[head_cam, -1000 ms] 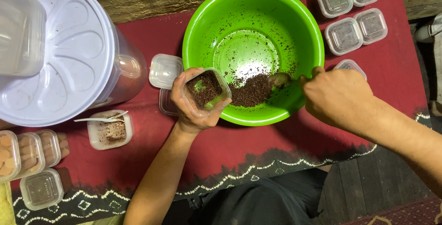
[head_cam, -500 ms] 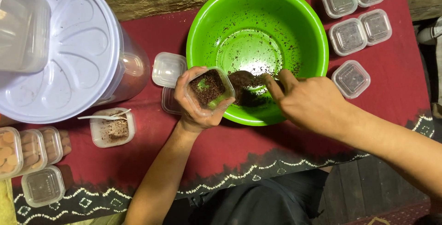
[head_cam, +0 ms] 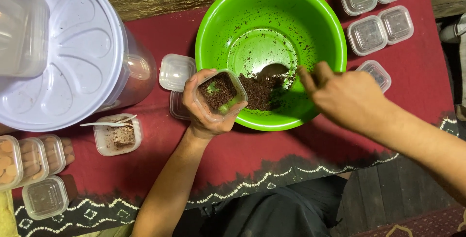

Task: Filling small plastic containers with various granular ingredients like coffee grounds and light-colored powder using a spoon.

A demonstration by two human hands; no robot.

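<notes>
Half-full cup (head_cam: 219, 95) gripped in left hand (head_cam: 206, 108) | right hand (head_cam: 347, 98) holds spoon (head_cam: 272, 70) in bowl (head_cam: 325, 33) | crumbs (head_cam: 262, 91) remain to scoop

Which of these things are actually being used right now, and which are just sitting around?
In use:
left hand holding a small clear tub partly filled with dark crumbs
right hand with a spoon
green bowl of crumbs

Lying about:
big white-lidded container
closed tubs
loose lid
open tub with white spoon
</notes>
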